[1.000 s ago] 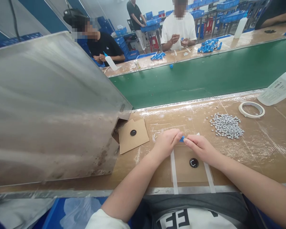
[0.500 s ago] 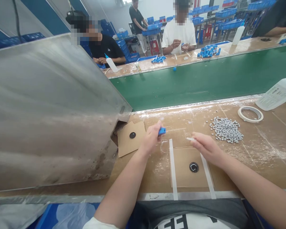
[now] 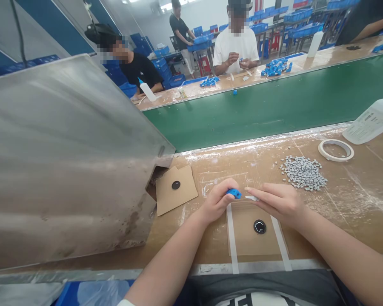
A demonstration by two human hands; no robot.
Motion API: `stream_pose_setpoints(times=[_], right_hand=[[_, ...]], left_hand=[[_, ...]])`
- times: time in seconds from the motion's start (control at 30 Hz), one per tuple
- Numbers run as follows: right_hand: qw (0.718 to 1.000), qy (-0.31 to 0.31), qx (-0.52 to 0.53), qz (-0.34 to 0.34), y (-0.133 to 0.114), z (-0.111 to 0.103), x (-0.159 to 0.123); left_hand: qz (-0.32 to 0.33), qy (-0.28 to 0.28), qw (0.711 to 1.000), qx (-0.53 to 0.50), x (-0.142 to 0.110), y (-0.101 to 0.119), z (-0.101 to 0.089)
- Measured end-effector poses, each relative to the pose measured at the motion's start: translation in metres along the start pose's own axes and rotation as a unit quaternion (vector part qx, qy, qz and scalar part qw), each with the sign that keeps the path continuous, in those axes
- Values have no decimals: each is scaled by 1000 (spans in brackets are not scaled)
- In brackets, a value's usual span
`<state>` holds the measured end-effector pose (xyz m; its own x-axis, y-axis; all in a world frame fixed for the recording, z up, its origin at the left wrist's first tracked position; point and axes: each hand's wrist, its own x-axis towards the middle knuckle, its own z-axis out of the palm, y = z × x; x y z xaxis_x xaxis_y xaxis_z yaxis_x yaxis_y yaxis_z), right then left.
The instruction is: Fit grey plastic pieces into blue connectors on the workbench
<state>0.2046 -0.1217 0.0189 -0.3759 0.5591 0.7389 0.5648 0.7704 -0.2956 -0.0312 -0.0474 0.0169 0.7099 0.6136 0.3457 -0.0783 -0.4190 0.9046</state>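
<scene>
My left hand [image 3: 219, 199] is closed on a small blue plastic piece [image 3: 235, 193] with a hole in its end. Facing it, my right hand [image 3: 279, 202] pinches a thin pale stick-like piece [image 3: 252, 198], its tip pointing at the blue piece with a small gap between them. Below both hands lies a cardboard square [image 3: 242, 244] with white tape strips [image 3: 232, 238] along its sides. On that square sits a round black spot [image 3: 259, 226] with a glossy, wet-looking surface. To the right of my hands spreads a pile of small grey pieces [image 3: 303, 172].
A large metal panel [image 3: 73, 161] stands on the left, beside another cardboard piece [image 3: 178, 199] with a black disc [image 3: 175, 185]. A tape roll [image 3: 335, 150] and a translucent jug [image 3: 368, 121] are at right. Beyond the green belt [image 3: 258, 112], people sit with blue parts [image 3: 276, 68].
My hands were together at the blue piece, then parted, the left moving away with it and the right showing the pale piece. Now they have come close again.
</scene>
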Motion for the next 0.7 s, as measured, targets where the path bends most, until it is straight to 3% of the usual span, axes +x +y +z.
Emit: stream_pose_setpoints(times=[0.23, 0.47, 0.7], right_hand=[[1000, -3, 1, 5, 0, -2, -3], [1000, 5, -20, 4, -2, -5, -1], [1000, 0, -7, 2, -5, -5, -1]], left_hand=[[44, 19, 998, 27, -1, -2, 1], [47, 32, 998, 13, -2, -1, 3], [-11, 27, 998, -55, -5, 0, 7]])
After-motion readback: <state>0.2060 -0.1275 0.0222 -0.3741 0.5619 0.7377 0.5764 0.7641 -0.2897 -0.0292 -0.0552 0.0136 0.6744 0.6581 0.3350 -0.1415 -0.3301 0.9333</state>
